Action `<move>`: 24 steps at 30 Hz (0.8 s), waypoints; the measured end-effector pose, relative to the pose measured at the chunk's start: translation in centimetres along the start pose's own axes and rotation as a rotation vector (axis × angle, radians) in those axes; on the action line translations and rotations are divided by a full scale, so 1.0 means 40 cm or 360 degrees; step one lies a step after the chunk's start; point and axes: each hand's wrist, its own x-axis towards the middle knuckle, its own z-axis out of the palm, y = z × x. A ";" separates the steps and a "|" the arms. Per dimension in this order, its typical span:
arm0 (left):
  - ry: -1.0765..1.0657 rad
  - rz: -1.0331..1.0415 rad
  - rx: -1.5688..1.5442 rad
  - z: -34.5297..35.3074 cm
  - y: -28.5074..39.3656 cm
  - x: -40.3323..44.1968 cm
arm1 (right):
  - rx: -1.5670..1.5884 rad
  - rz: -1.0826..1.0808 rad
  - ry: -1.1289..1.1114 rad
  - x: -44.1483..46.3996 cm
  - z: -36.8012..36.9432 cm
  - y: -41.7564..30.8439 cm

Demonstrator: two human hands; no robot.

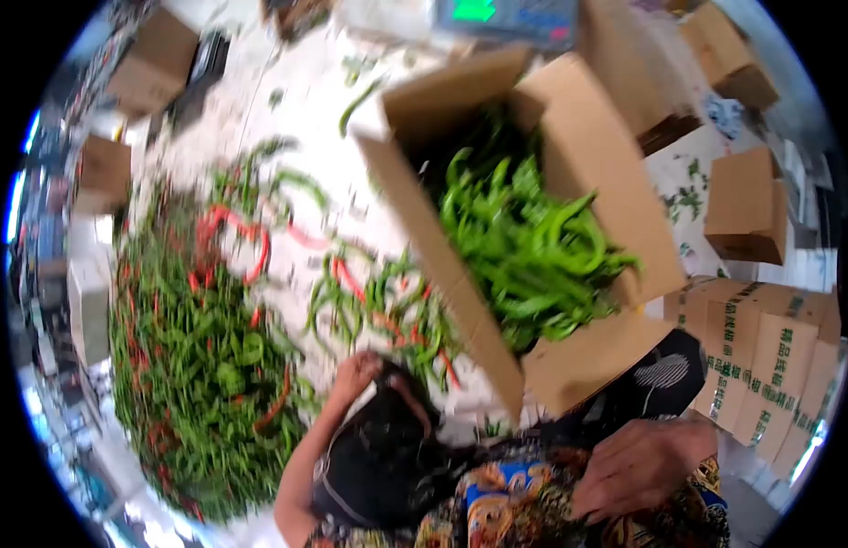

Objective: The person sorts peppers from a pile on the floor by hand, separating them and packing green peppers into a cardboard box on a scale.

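Note:
My left hand is beside my black-clad knee, near the scattered peppers; blur hides what its fingers do. Over my patterned clothing lies my right hand, its fingers stretched out and holding nothing visible. An open cardboard box, tilted in view, stands in front of me with its flaps spread. Long green peppers fill much of it. To the left is a large heap of green peppers with some red ones mixed in. Loose red and green peppers lie between the heap and the box.
A blue-grey device with a green display is behind the box. Stacked cartons with green print stand at the right. More brown boxes are farther right, with others at the upper left. Leaf scraps dot the pale surface.

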 end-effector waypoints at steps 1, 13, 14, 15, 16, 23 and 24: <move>0.0093 -0.0225 -0.0110 0.033 -0.052 -0.012 | 0.0262 0.0075 -0.0084 0.019 0.040 0.023; 0.1289 -0.0002 0.0527 -0.027 -0.141 0.070 | 0.0497 0.1518 0.1491 0.135 0.472 0.827; 0.1305 0.0035 0.0587 -0.053 -0.139 0.102 | 0.0543 0.1544 0.1546 0.136 0.476 0.879; 0.1321 0.0074 0.0645 -0.074 -0.141 0.134 | 0.0557 0.1350 0.1583 0.118 0.487 0.955; 0.1283 0.0063 0.0682 -0.091 -0.143 0.162 | 0.0187 0.1392 0.1549 0.135 0.465 0.982; 0.1044 -0.0124 0.0552 -0.035 -0.189 0.225 | -0.0299 0.2022 0.1241 0.310 0.379 0.947; 0.1064 -0.0030 0.0413 -0.015 -0.191 0.224 | -0.0051 0.2121 0.1090 0.342 0.350 0.920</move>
